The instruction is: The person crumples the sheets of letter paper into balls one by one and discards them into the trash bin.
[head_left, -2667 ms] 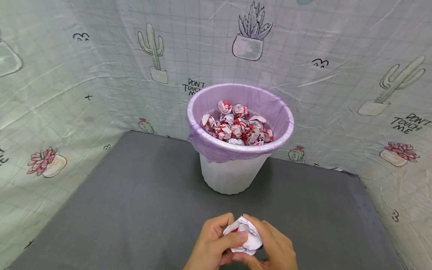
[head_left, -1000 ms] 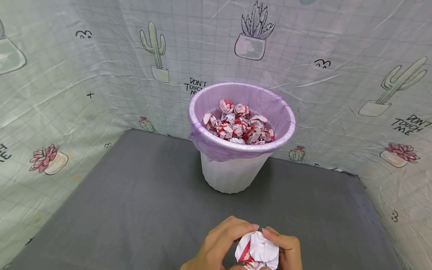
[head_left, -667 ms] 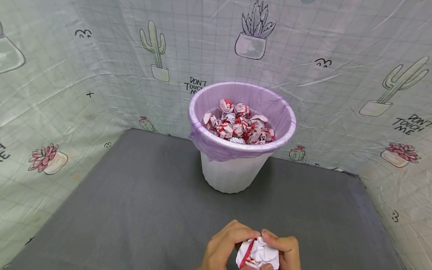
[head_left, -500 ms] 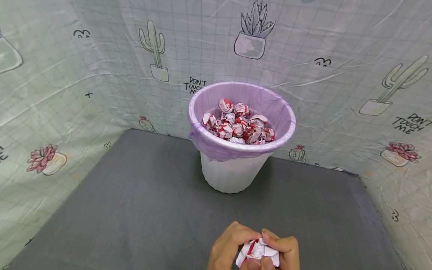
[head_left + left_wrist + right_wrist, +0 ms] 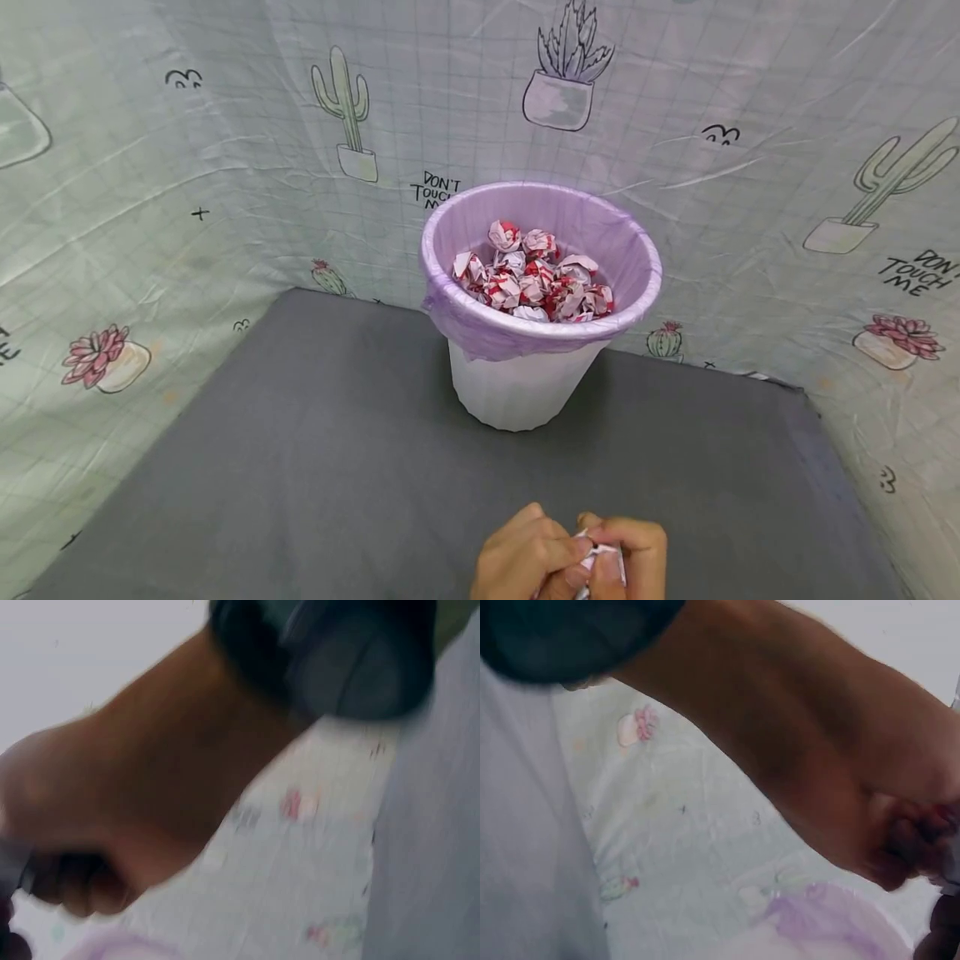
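Note:
Low in the head view, my left hand and right hand press together around a crumpled piece of paper. Fingers of both hands are curled over it, so only small white bits show between them. Beyond the hands stands a white bin with a purple liner folded over its rim. Crumpled red-and-white paper balls lie inside it. The left wrist view is blurred and shows the curled left hand. In the right wrist view the right hand is curled at the paper's edge.
The bin rests on a dark grey surface. Behind and on both sides hangs a pale cloth printed with cacti and words, close behind the bin.
The paper was widely visible, white with red, and has become mostly covered as the fingers closed in and squeezed it smaller. The hands shifted slightly right. The bin stays put.

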Motion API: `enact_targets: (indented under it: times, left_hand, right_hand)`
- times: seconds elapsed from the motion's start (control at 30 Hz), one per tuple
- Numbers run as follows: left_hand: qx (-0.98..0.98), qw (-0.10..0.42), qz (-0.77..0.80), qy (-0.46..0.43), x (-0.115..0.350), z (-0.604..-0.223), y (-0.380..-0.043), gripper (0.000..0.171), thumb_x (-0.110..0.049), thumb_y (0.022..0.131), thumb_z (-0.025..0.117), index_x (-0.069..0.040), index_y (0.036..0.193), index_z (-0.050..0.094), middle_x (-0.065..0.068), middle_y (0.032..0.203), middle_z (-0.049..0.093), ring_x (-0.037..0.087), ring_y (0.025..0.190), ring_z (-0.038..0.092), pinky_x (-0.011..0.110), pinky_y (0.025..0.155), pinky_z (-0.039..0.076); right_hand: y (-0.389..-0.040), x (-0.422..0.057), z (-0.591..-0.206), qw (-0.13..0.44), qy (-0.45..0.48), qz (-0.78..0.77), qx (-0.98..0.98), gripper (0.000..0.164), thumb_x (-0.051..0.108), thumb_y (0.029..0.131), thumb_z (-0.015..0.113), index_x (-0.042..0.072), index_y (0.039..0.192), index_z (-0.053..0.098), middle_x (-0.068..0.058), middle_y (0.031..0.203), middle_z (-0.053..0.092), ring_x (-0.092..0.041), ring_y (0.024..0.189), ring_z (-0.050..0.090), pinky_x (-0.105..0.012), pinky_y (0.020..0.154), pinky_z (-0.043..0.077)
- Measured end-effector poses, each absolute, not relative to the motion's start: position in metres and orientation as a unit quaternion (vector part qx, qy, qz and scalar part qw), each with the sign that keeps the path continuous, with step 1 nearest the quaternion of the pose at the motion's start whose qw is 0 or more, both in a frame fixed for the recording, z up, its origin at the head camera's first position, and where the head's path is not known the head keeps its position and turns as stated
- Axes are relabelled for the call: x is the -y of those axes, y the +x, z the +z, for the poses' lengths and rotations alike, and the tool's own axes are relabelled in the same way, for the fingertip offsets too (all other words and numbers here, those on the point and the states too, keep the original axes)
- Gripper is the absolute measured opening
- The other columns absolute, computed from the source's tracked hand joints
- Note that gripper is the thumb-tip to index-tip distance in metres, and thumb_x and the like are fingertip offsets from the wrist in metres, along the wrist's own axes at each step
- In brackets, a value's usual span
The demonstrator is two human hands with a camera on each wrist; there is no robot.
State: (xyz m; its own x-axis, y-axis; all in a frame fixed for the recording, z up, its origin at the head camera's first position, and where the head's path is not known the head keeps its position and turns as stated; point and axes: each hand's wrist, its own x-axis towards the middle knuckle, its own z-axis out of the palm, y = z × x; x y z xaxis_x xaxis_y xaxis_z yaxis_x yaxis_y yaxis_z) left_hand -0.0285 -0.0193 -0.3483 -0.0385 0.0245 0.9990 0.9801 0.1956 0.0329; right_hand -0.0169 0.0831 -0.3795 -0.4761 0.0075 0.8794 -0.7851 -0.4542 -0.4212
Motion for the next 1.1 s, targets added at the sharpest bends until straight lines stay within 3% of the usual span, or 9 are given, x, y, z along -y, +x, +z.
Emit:
enact_targets:
  times: [0.13, 0.23, 0.33, 0.47, 0.63, 0.77, 0.93, 1.1]
  left_hand:
    - [0.611, 0.366, -0.497, -0.496, 0.041, -0.347, -0.027, 0.033, -0.018, 0.102, 0.046, 0.012, 0.09, 0.054, 0.008, 0.08, 0.055, 0.008, 0.064, 0.048, 0.009, 0.059, 0.04]
    - [0.62, 0.284, -0.521, -0.514, 0.053, -0.349, -0.026, 0.041, -0.025, 0.1, 0.048, 0.015, 0.102, 0.053, 0.012, 0.091, 0.055, 0.011, 0.07, 0.049, 0.01, 0.062, 0.042]
    - [0.617, 0.254, -0.527, -0.526, 0.06, -0.351, -0.029, 0.046, -0.029, 0.097, 0.051, 0.016, 0.105, 0.051, 0.014, 0.097, 0.056, 0.012, 0.073, 0.05, 0.011, 0.063, 0.043]
    - [0.617, 0.268, -0.547, -0.498, 0.062, -0.354, -0.031, 0.048, -0.033, 0.09, 0.056, 0.012, 0.108, 0.053, 0.011, 0.088, 0.055, 0.011, 0.068, 0.047, 0.012, 0.059, 0.042]
    - [0.639, 0.331, -0.539, -0.438, 0.054, -0.356, -0.027, 0.056, -0.035, 0.085, 0.063, 0.009, 0.119, 0.057, 0.009, 0.086, 0.056, 0.01, 0.07, 0.052, 0.01, 0.062, 0.045]
    - [0.644, 0.393, -0.506, -0.417, 0.047, -0.352, -0.024, 0.052, -0.032, 0.086, 0.065, 0.013, 0.111, 0.06, 0.013, 0.09, 0.06, 0.012, 0.073, 0.057, 0.009, 0.065, 0.046]
    - [0.643, 0.396, -0.526, -0.391, 0.042, -0.345, -0.019, 0.043, -0.03, 0.091, 0.058, 0.009, 0.108, 0.061, 0.014, 0.089, 0.061, 0.013, 0.071, 0.056, 0.008, 0.063, 0.045]
    - [0.63, 0.399, -0.548, -0.379, 0.038, -0.349, -0.019, 0.039, -0.028, 0.092, 0.055, 0.007, 0.108, 0.063, 0.016, 0.089, 0.065, 0.011, 0.066, 0.054, 0.008, 0.059, 0.043]
  right_hand:
    - [-0.022, -0.092, -0.38, 0.146, 0.437, 0.79, 0.404, 0.027, -0.015, 0.088, 0.012, -0.009, 0.113, 0.022, -0.017, 0.072, 0.037, -0.021, 0.053, 0.033, -0.027, 0.041, 0.029]
    - [-0.026, -0.103, -0.382, 0.058, 0.432, 0.816, 0.38, 0.033, -0.011, 0.093, 0.012, -0.003, 0.123, 0.019, -0.014, 0.088, 0.046, -0.023, 0.062, 0.037, -0.031, 0.047, 0.029]
    - [-0.025, -0.11, -0.385, -0.005, 0.397, 0.833, 0.385, 0.033, -0.007, 0.098, 0.016, 0.0, 0.129, 0.024, -0.008, 0.103, 0.057, -0.015, 0.075, 0.051, -0.025, 0.056, 0.04]
    - [-0.023, -0.111, -0.387, -0.052, 0.36, 0.843, 0.397, 0.033, -0.004, 0.101, 0.019, 0.0, 0.131, 0.03, -0.003, 0.108, 0.063, -0.011, 0.094, 0.058, -0.023, 0.078, 0.049]
    - [-0.023, -0.108, -0.386, 0.002, 0.37, 0.809, 0.457, 0.034, -0.007, 0.101, 0.022, -0.008, 0.133, 0.034, -0.01, 0.115, 0.062, -0.014, 0.1, 0.057, -0.024, 0.081, 0.049]
    - [-0.017, -0.106, -0.384, 0.063, 0.347, 0.775, 0.524, 0.033, -0.007, 0.1, 0.028, -0.01, 0.131, 0.039, -0.014, 0.117, 0.062, -0.014, 0.098, 0.06, -0.025, 0.076, 0.052]
    - [-0.01, -0.104, -0.381, 0.159, 0.305, 0.72, 0.603, 0.028, -0.01, 0.098, 0.037, -0.015, 0.123, 0.046, -0.014, 0.117, 0.063, -0.014, 0.094, 0.063, -0.023, 0.071, 0.053]
    - [-0.01, -0.1, -0.384, 0.281, 0.313, 0.619, 0.663, 0.022, -0.011, 0.095, 0.041, -0.021, 0.113, 0.048, -0.012, 0.122, 0.061, -0.013, 0.101, 0.061, -0.018, 0.083, 0.049]
